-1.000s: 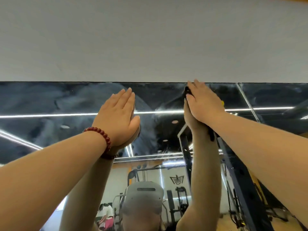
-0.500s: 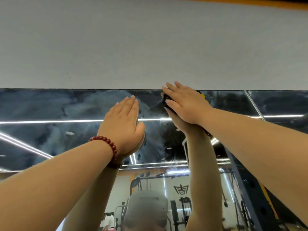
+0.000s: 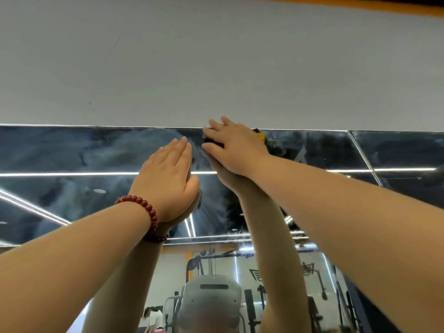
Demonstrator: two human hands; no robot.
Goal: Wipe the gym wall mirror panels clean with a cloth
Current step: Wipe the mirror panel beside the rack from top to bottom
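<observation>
While flat on the mirror [image 3: 72, 152], left hand [image 3: 165, 179]; right hand [image 3: 236, 150], fingers straight, over dark cloth [image 3: 211, 140].

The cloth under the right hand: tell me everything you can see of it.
The cloth is mostly hidden beneath the right hand, which presses it flat against the mirror at the top edge. Only dark bits show between the fingers, plus a yellow patch at the hand's right side. Its material and size cannot be told.
</observation>
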